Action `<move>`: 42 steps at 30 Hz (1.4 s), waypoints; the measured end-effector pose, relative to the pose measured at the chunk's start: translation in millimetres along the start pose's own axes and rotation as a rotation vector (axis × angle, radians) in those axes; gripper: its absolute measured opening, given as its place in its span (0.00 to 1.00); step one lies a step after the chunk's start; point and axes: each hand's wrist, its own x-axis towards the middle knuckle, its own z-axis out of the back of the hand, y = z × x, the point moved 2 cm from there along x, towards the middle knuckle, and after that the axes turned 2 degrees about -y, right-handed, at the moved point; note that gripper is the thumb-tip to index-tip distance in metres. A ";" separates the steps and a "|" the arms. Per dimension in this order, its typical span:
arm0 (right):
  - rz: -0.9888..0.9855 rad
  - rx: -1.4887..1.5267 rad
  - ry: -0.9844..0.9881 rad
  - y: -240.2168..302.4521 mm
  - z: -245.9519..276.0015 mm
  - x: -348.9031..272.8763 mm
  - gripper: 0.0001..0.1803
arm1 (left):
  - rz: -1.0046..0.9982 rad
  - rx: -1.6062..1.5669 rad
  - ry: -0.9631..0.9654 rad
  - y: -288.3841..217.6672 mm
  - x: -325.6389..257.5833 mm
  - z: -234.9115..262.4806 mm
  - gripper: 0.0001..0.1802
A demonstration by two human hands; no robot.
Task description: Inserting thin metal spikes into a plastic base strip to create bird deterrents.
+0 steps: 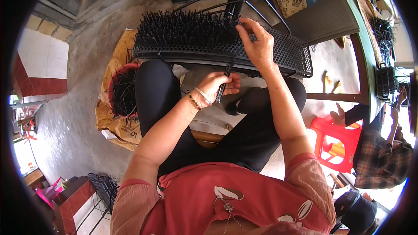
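Note:
A long black perforated tray (291,53) lies across in front of my knees. Its left and middle part is packed with thin black sticks (183,28) standing upright like bristles; the holes on the right part are bare. My right hand (257,43) is at the right edge of the packed sticks, thumb and forefinger pinched together; what they hold is too small to make out. Below the tray's near edge, my left hand (217,86) is closed around a small bundle of black sticks (225,80), which points up toward the tray.
Left of my knee, a red basin (114,98) of loose black sticks stands on brown paper (109,124). Black metal bars (254,6) rise behind the tray. At right are a green-edged table (363,26), a red plastic stool (320,137) and another person in a plaid garment (383,161).

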 end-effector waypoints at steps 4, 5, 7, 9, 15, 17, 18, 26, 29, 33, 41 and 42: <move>0.053 -0.033 0.017 3.5 0.8 -0.1 0.12 | -0.004 0.032 0.010 0.5 -1.0 -1.7 0.15; 0.053 -0.033 0.017 3.0 0.5 -0.2 0.12 | 0.007 0.036 0.024 1.6 -0.4 -0.8 0.15; 0.034 -0.034 0.041 0.8 -0.5 -1.1 0.12 | 0.017 0.041 0.039 2.0 -0.7 0.1 0.15; 0.064 -0.059 0.068 1.3 -1.7 -1.7 0.12 | 0.079 0.047 0.044 1.7 -2.5 0.7 0.16; 0.231 -0.172 0.104 5.8 -3.0 -2.5 0.10 | 0.123 0.082 0.057 -3.2 -7.7 -4.6 0.15; 0.258 -0.183 0.095 7.1 -1.3 -2.2 0.09 | 0.121 0.117 0.048 -7.1 -9.6 -7.7 0.17; 0.275 -0.180 0.097 8.9 -1.3 -1.8 0.08 | 0.117 0.153 0.035 -8.4 -10.9 -7.7 0.18; 0.210 -0.260 0.080 4.5 -2.8 -5.2 0.08 | 0.033 0.085 0.114 -4.8 -4.7 -2.8 0.17; 0.223 -0.229 0.056 8.0 -1.5 -4.8 0.07 | 0.001 0.063 0.120 -4.9 -5.3 -5.6 0.18; -0.183 0.089 0.171 6.9 19.6 0.6 0.09 | -0.126 0.031 0.175 -10.3 -5.8 -8.7 0.19; -0.741 0.555 0.749 8.7 13.9 -15.8 0.12 | -0.189 -0.006 0.207 -13.1 -5.0 -11.0 0.19; -0.708 0.538 0.700 8.0 14.9 -15.1 0.11 | -0.195 -0.005 0.204 -12.9 -4.4 -11.4 0.19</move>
